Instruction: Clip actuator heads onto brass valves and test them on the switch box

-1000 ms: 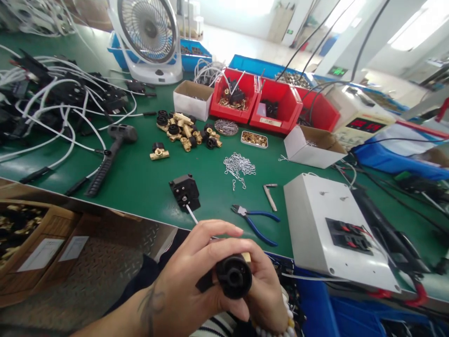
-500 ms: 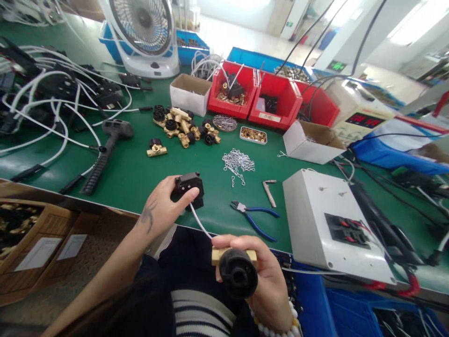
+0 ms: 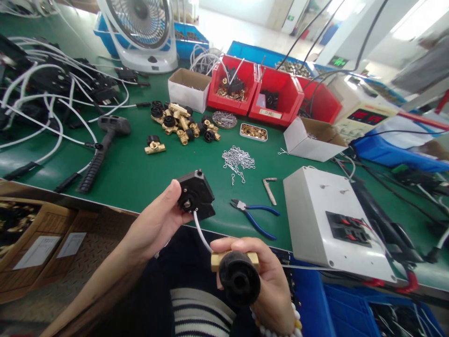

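My left hand is closed on a black plastic housing with small screws on its face, held over the front edge of the green table. A white cable leaves the housing's lower side and runs toward my right hand. That hand grips a brass valve fitting whose round black cap faces me. Where the cable ends behind the fitting is hidden. On the table beyond lie blue-handled cutting pliers, a small metal L-shaped tool and a pile of wire clips.
A hammer lies at left beside tangled white cables. Brass fittings are heaped mid-table, before red bins and a fan. A grey control box stands at right. A person is in the background.
My left hand has turned the black housing so that its screwed face shows more, with the thumb now at its left edge. The right hand with the fitting has hardly moved.
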`<act>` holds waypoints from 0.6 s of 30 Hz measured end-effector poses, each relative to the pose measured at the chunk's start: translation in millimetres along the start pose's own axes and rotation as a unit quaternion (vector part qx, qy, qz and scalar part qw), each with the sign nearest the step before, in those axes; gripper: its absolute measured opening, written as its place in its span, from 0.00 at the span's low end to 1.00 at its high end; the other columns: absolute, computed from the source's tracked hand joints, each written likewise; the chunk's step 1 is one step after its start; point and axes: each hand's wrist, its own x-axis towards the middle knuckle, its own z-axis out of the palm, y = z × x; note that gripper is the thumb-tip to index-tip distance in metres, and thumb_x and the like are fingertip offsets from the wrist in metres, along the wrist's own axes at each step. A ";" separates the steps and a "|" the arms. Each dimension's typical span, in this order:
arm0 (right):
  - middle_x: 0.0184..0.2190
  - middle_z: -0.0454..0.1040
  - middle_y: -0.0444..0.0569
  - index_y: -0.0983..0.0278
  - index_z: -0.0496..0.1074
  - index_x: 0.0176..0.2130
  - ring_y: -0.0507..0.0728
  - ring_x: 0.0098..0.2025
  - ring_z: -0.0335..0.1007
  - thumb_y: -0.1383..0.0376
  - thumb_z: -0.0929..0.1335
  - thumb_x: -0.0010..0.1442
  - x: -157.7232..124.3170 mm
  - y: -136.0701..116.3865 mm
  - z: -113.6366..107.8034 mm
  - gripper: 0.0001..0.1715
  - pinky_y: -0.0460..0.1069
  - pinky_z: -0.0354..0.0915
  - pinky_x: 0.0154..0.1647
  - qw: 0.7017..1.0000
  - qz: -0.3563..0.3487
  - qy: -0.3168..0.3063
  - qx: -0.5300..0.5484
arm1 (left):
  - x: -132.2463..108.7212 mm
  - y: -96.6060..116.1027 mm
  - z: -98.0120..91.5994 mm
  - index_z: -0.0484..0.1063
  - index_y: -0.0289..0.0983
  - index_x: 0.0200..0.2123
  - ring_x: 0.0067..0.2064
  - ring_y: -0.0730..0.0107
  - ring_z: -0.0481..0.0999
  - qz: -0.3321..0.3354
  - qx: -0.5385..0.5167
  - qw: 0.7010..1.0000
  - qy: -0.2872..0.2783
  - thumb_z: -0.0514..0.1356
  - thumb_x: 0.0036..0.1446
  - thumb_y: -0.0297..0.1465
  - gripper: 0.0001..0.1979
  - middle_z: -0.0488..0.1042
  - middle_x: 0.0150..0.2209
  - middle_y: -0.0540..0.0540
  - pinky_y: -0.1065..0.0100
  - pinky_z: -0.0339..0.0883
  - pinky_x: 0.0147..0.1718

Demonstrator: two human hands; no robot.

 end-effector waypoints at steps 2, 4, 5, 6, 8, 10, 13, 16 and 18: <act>0.49 0.82 0.48 0.52 0.79 0.48 0.49 0.33 0.77 0.61 0.73 0.63 0.2 -1.9 2.7 0.13 0.44 0.72 0.34 1.000 0.009 0.006 0.018 | -3.3 1.8 4.2 0.78 0.35 0.50 0.50 0.60 0.79 -0.024 -0.044 0.999 -0.013 0.55 0.68 0.46 0.22 0.80 0.49 0.39 0.64 0.79 0.44; 0.47 0.82 0.49 0.54 0.79 0.49 0.48 0.31 0.76 0.59 0.74 0.62 0.6 -5.7 6.9 0.14 0.43 0.71 0.34 0.998 0.034 0.017 0.051 | -6.1 2.0 8.7 0.79 0.35 0.50 0.50 0.61 0.80 -0.029 -0.064 0.997 -0.020 0.52 0.70 0.44 0.22 0.81 0.50 0.39 0.64 0.79 0.45; 0.47 0.82 0.49 0.55 0.79 0.50 0.48 0.32 0.76 0.59 0.75 0.60 0.5 -7.9 9.2 0.17 0.43 0.72 0.35 0.996 0.055 0.028 0.068 | -7.3 1.6 11.0 0.79 0.36 0.50 0.49 0.61 0.80 -0.024 -0.067 0.997 -0.021 0.53 0.70 0.43 0.21 0.81 0.49 0.40 0.64 0.79 0.45; 0.47 0.82 0.49 0.56 0.78 0.50 0.47 0.32 0.76 0.59 0.77 0.58 0.3 -10.1 11.2 0.20 0.42 0.71 0.36 0.993 0.077 0.040 0.080 | -8.7 0.9 13.3 0.79 0.38 0.51 0.49 0.62 0.80 -0.014 -0.065 0.998 -0.020 0.54 0.69 0.43 0.20 0.81 0.49 0.42 0.65 0.78 0.45; 0.45 0.82 0.49 0.56 0.77 0.51 0.47 0.32 0.76 0.61 0.79 0.53 -0.8 -13.4 13.9 0.27 0.42 0.71 0.37 0.988 0.113 0.069 0.085 | -11.8 -0.7 17.7 0.78 0.42 0.52 0.49 0.63 0.80 0.012 -0.052 0.998 -0.014 0.58 0.66 0.44 0.18 0.81 0.50 0.45 0.67 0.77 0.45; 0.42 0.82 0.49 0.57 0.77 0.52 0.47 0.30 0.76 0.60 0.80 0.51 -2.1 -14.2 14.5 0.29 0.42 0.70 0.35 0.986 0.126 0.080 0.070 | -16.3 -1.8 21.6 0.78 0.46 0.53 0.49 0.65 0.79 0.037 -0.032 0.999 -0.016 0.60 0.64 0.46 0.18 0.81 0.50 0.48 0.69 0.76 0.45; 0.38 0.82 0.50 0.58 0.74 0.53 0.47 0.25 0.73 0.54 0.77 0.56 -2.7 -11.7 13.8 0.28 0.42 0.67 0.29 0.990 0.118 0.078 0.027 | -25.5 -2.1 25.2 0.78 0.50 0.53 0.51 0.66 0.79 0.068 0.031 0.997 -0.032 0.59 0.65 0.47 0.18 0.81 0.52 0.52 0.71 0.72 0.48; 0.36 0.81 0.49 0.59 0.73 0.52 0.47 0.23 0.71 0.51 0.75 0.58 -1.4 -9.3 16.0 0.26 0.43 0.65 0.27 0.990 0.094 0.106 -0.015 | -34.8 -1.9 27.1 0.76 0.54 0.55 0.56 0.67 0.75 0.113 0.141 0.983 -0.035 0.57 0.67 0.47 0.17 0.78 0.56 0.55 0.71 0.65 0.55; 0.34 0.80 0.48 0.59 0.73 0.50 0.47 0.22 0.71 0.50 0.75 0.57 -1.0 -9.4 19.3 0.26 0.43 0.66 0.28 0.988 0.084 0.129 -0.026 | -39.1 -1.9 28.9 0.75 0.56 0.56 0.60 0.67 0.72 0.140 0.186 0.972 -0.038 0.56 0.68 0.46 0.16 0.75 0.59 0.57 0.72 0.60 0.58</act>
